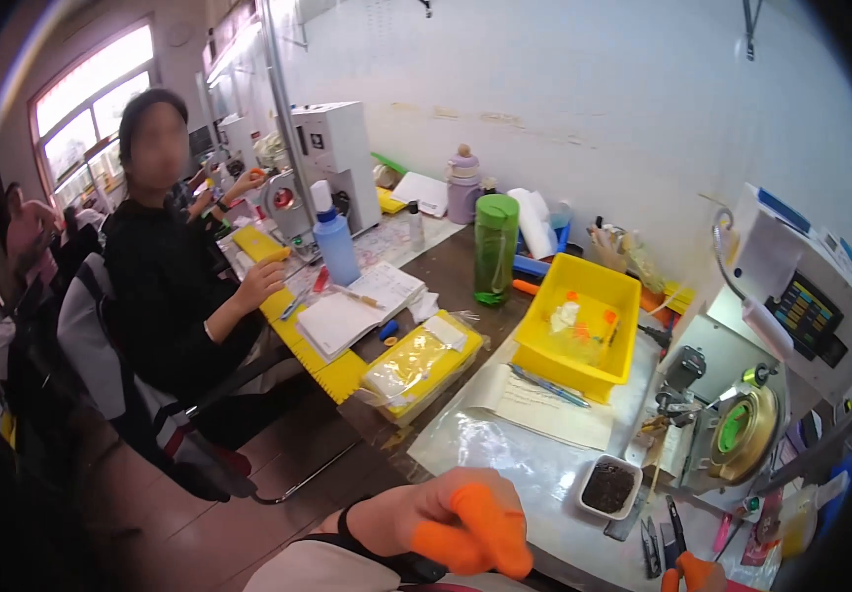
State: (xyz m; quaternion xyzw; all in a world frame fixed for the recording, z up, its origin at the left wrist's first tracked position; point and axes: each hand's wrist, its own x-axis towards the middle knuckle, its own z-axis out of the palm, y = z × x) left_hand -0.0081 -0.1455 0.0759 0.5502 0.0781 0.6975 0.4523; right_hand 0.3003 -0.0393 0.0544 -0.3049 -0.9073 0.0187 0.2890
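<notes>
At the bottom centre of the frame the left hand [456,528] is curled into a loose fist with orange finger cots on its fingertips, gripping nothing that shows. The right hand [694,574] barely peeks in at the lower right edge, only an orange-capped fingertip visible, so I cannot tell whether it is clenched or slack.

Nearest both hands is a small white tray [609,486] of dark tiny parts, sitting on a clear plastic sheet [505,449] on the tabletop [446,276], with tweezers and cutters [665,538] lying just right of it. To my eye, picking such small pieces goes best with the capped fingertips kept clean and the tray held steady close to the winding machine [742,429] at right.

Further up, a yellow bin [584,326] holds a few white and orange bits. A paper sheet with a blue pen [544,400] lies just below it. A clear bag [421,365] at centre covers yellow packets. A green bottle [495,247] stands above. At upper left a seated co-worker [175,286] rests a hand on a yellow strip.
</notes>
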